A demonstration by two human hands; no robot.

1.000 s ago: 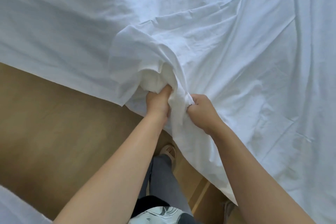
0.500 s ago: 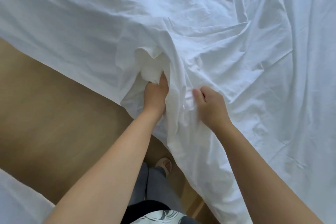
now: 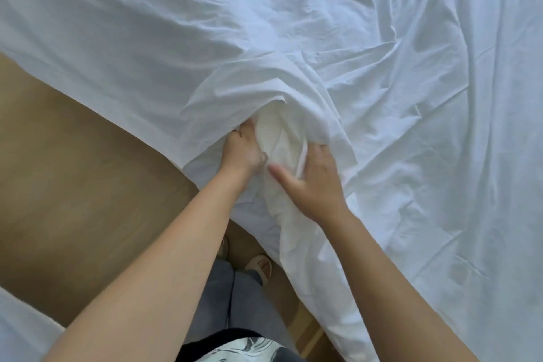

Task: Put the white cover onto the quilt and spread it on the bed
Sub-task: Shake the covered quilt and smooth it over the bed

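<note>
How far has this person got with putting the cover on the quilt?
Partway. Done: the white cover lies spread out wide, and the quilt shows, creamier, in its opening. In hand: the left hand grips the cover's edge at that opening while the right hand presses flat on the quilt. Left: the cover is rumpled, so smoothing and spreading remain. How much quilt is already inside cannot be told.

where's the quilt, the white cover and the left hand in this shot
quilt (image 3: 279, 138), head view, cream fabric showing in the cover's opening
white cover (image 3: 205, 38), head view, flat wrinkled stretch at upper left
left hand (image 3: 241, 153), head view, back of the hand
</note>
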